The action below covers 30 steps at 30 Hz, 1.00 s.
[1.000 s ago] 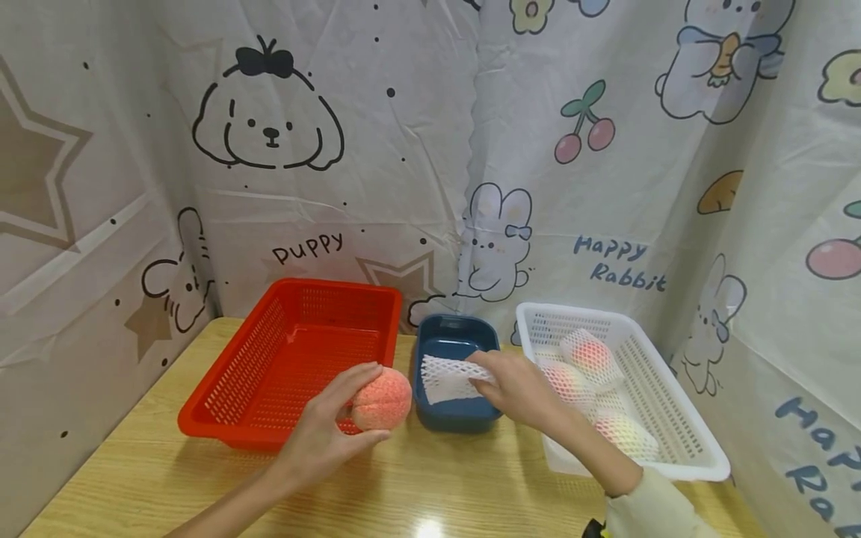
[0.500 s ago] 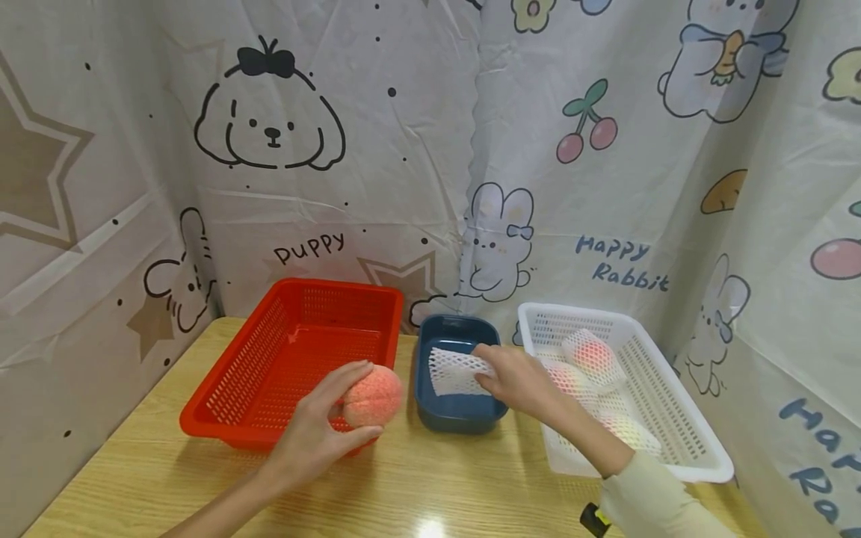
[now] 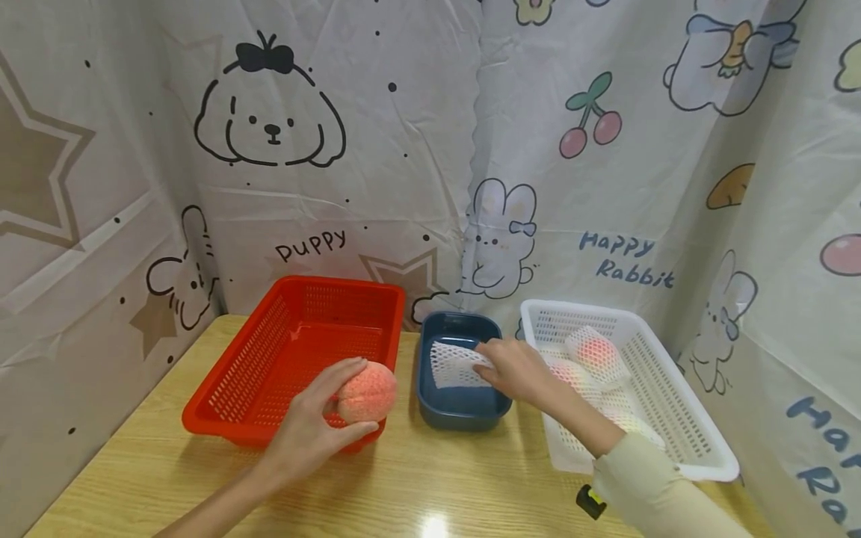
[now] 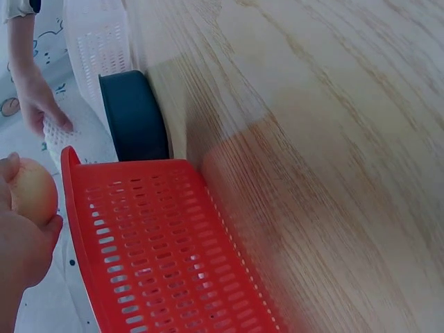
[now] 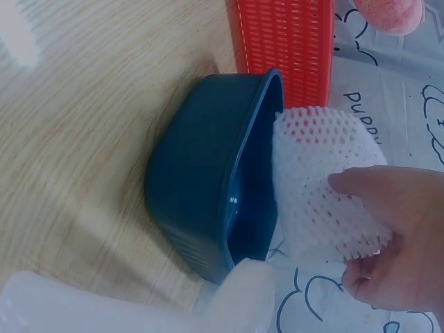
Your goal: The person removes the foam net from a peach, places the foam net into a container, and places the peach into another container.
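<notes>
My left hand (image 3: pixel 309 418) grips a pinkish-red peach (image 3: pixel 367 393) between thumb and fingers, near the front right corner of the red basket (image 3: pixel 229 430). In the left wrist view the peach (image 4: pixel 33 191) shows beside the basket's rim. A white foam net sleeve (image 3: pixel 454 366) hangs from my right hand (image 3: pixel 518 370), which pinches one end of it above the dark blue bin (image 3: pixel 464 420). Seen from the right wrist, the sleeve (image 5: pixel 319 187) is flattened and holds no fruit, just over the bin's opening.
On the right stands a white basket (image 3: pixel 699 418) with several peaches in foam nets (image 3: pixel 597 357), partly hidden by my right forearm. A small black and yellow object (image 3: pixel 591 501) lies on the wooden table (image 3: pixel 417 493) by the right sleeve. Printed curtains (image 3: pixel 403 149) enclose the back and sides.
My left hand has shifted slightly left with the peach, towards the red basket. My right hand and the foam net sleeve have risen slightly over the blue bin. The head view has moved a little.
</notes>
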Available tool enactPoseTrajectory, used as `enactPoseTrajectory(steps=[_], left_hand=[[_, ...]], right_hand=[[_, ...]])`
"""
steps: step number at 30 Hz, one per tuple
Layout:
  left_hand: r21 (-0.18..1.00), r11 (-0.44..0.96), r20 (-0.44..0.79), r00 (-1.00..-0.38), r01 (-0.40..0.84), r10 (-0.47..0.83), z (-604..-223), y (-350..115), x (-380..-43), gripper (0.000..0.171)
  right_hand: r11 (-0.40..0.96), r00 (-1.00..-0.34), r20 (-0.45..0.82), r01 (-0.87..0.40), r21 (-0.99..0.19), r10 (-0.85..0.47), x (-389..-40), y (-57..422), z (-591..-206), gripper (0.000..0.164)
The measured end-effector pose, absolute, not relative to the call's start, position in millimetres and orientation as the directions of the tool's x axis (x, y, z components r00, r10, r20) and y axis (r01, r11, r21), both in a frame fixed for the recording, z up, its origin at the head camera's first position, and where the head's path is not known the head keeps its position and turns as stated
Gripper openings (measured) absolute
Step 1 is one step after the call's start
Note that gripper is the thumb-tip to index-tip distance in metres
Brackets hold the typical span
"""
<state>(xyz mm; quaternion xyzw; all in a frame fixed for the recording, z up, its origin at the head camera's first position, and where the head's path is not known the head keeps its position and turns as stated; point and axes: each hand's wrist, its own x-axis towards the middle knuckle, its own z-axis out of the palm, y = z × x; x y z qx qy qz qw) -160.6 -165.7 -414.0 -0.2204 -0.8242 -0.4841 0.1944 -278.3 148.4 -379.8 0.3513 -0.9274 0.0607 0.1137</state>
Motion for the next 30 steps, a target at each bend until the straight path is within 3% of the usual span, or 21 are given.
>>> enactPoseTrajectory(steps=[9, 18, 24, 30], left_hand=[[0.711, 0.424, 0.554, -0.818, 0.562, 0.154, -413, -173, -163, 0.080], [0.716, 0.453, 0.530, -0.836, 0.532, 0.143, -415, -179, -164, 0.079], [0.719, 0.456, 0.526, -0.839, 0.524, 0.135, -415, -181, -165, 0.080], [0.716, 0.464, 0.531, -0.838, 0.521, 0.121, -418, -186, -166, 0.078]], right_hand=[[0.778, -0.781, 0.154, -0.622, -0.096, -0.605, -285, 144, -379, 0.028], [0.792, -0.787, 0.133, -0.610, -0.025, -0.602, -295, 141, -389, 0.035], [0.776, -0.764, 0.158, -0.631, 0.024, -0.626, -299, 138, -393, 0.021], [0.779, -0.775, 0.128, -0.626, -0.025, -0.619, -305, 133, -395, 0.004]])
